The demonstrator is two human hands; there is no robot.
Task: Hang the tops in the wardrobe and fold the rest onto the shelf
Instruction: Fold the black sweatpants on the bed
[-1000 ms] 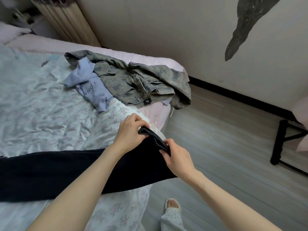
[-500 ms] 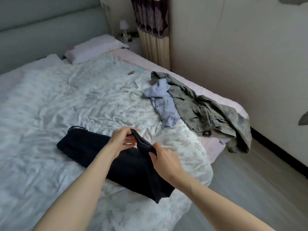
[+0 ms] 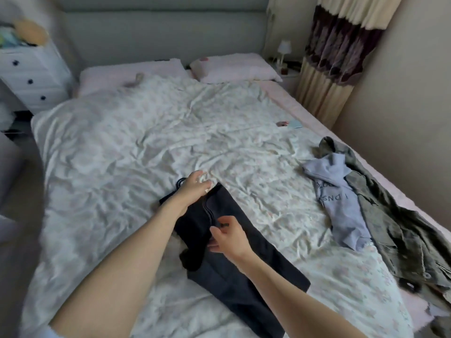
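Dark navy folded trousers lying mid-bed on the crumpled white floral duvet. Left hand resting flat at their far end, fingers straight. Right hand over the middle fold, fingers loosely curled; grip unclear. Lilac printed sweatshirt and olive camouflage jacket heaped well apart, along the bed's right edge.

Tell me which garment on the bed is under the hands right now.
The black trousers, spread on the quilt. The left hand and right hand are both on them; the lilac top and camouflage jacket lie untouched at the bed's right edge.
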